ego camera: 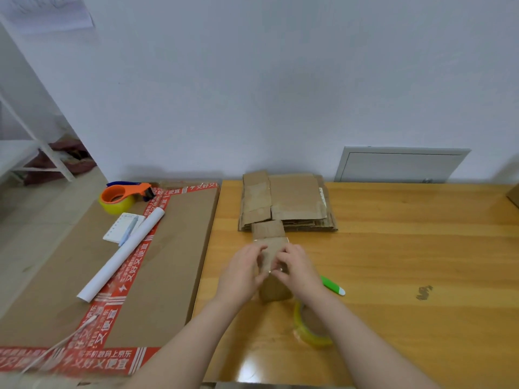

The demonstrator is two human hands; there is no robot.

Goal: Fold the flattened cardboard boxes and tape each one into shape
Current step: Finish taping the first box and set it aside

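A small brown cardboard box [269,237] stands on the wooden table [393,262] in front of me, one flap raised at its far end. My left hand [243,272] grips its left side, and my right hand [295,266] pinches its top where clear tape shines. A roll of clear yellowish tape [310,325] lies by my right forearm. Behind the box lies a stack of flattened cardboard boxes [289,202] near the wall.
A green and white cutter [332,286] lies right of my hands. On the large flat carton [174,248] at the left sit an orange tape dispenser [123,195], a notepad with pen [123,227] and a white paper roll [123,254]. A dark mark [424,292] stains the table.
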